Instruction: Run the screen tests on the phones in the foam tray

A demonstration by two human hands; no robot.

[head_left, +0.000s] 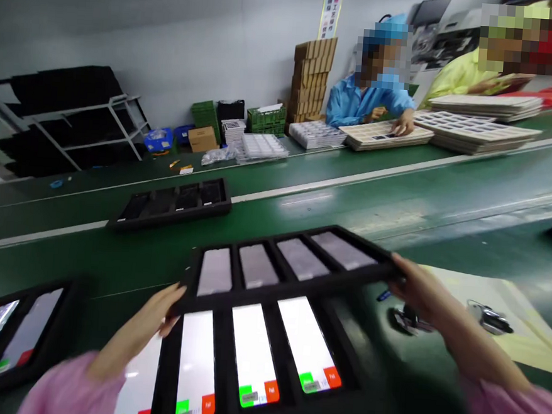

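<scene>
I hold a black tray (279, 289) of several phone screens by its two ends, lifted a little above another black tray (342, 338) whose screens glow white with green and red tags. My left hand (147, 324) grips the upper tray's left end, fingers curled under its edge. At its right end my right hand (421, 293) is closed on the rim. Both sleeves are pink.
A third black tray (172, 203) rides the green conveyor belt (306, 177) beyond. Another tray of screens (7, 333) lies at the lower left. Small tools (490, 320) rest on a yellow sheet at right. Across the belt two people work beside stacked trays and boxes.
</scene>
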